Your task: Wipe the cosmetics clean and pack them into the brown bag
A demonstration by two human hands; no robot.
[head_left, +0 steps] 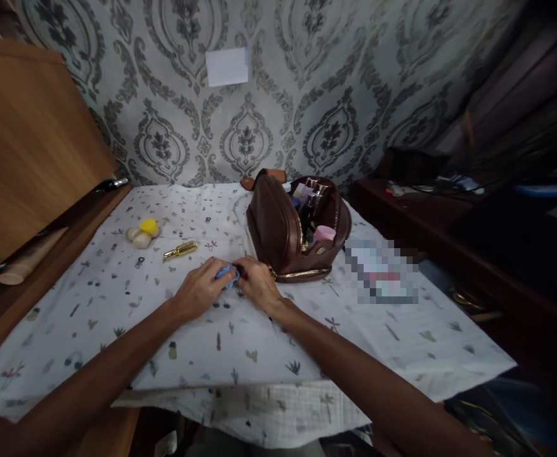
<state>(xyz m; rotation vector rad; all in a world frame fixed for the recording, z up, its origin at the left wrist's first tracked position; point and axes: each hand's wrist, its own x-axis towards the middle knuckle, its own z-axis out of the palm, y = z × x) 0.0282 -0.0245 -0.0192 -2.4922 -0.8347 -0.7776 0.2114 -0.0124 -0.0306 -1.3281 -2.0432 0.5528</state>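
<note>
**Desk:** What is in the grip?

**Operator:** On my remote feed, both hands are closed on one small blue wad (226, 274), soft-looking and crumpled. The left hand (202, 285) curls over it from one side. The right hand (259, 282) pinches the other end with its fingertips. I judge it takes two hands because the piece is tiny and limp. I cannot tell what it is made of.

**Desk:** Where is it?

**Operator:** Just in front of the brown leather zip pouch (278, 231), low over the white printed cotton cloth (240, 362) that covers the table. The wrists rest on that cloth, which probably steadies the fine finger work.

**Desk:** And the pouch?

**Operator:** It stands upright with the zip open and the mouth gaping to one side. A pink round-topped container (325, 233) and some dark bottles show inside. The upright packing seems to keep them from spilling.

**Desk:** Anything else nearby?

**Operator:** To the left of the pouch a slim gold metal tube (180, 251) lies flat on the cloth. Further left sits a cluster of yellow and cream rounded pieces (143, 235). All of these lie well apart from the hands. Right of the pouch lies a flat item I cannot make out. A white paper sheet (226, 66) is stuck high on the patterned wall behind the pouch.
</note>
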